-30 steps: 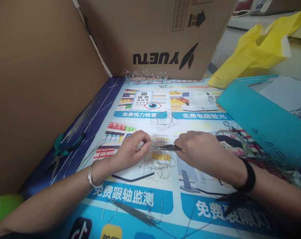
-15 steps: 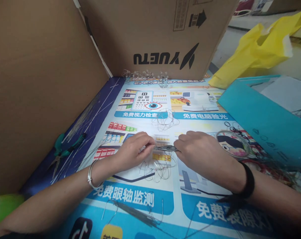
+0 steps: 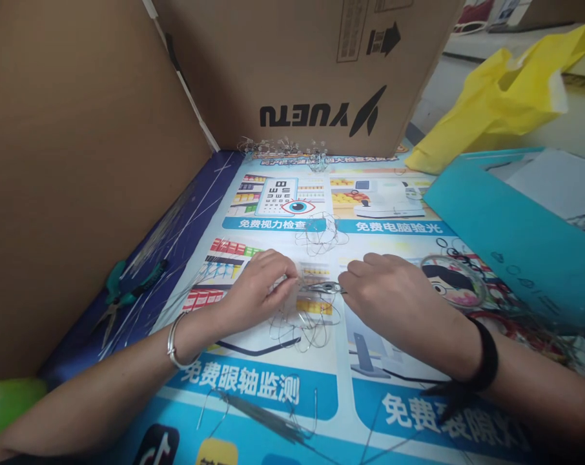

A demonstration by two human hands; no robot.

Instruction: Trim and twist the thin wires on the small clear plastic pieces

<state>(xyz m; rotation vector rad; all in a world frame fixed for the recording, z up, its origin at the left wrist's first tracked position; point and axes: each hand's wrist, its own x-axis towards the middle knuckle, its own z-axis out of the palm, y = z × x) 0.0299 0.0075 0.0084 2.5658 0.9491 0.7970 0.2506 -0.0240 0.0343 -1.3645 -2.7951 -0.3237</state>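
Note:
My right hand [image 3: 387,290] is wrapped round a pair of pliers [image 3: 327,287], whose metal jaws point left. My left hand [image 3: 263,287] pinches thin wire between thumb and forefinger, right by the tips of the jaws. Below the two hands spreads a looped wire frame [image 3: 309,329], flower-like in outline; it seems to be what the left fingers grip. Another looped wire piece [image 3: 321,234] lies on the printed sheet just beyond. The pliers' handles are hidden inside my right fist.
Teal-handled pliers [image 3: 123,294] lie at the left beside loose straight wires [image 3: 152,248]. A bundle of cut wires [image 3: 268,416] is near the front. Cardboard walls [image 3: 292,71] stand behind and left. A blue box [image 3: 510,239] and yellow bag [image 3: 505,103] are at the right.
The pliers have rolled slightly, so their jaws look brighter and more open-sided now. My left hand and the wire frame have shifted a little to the left.

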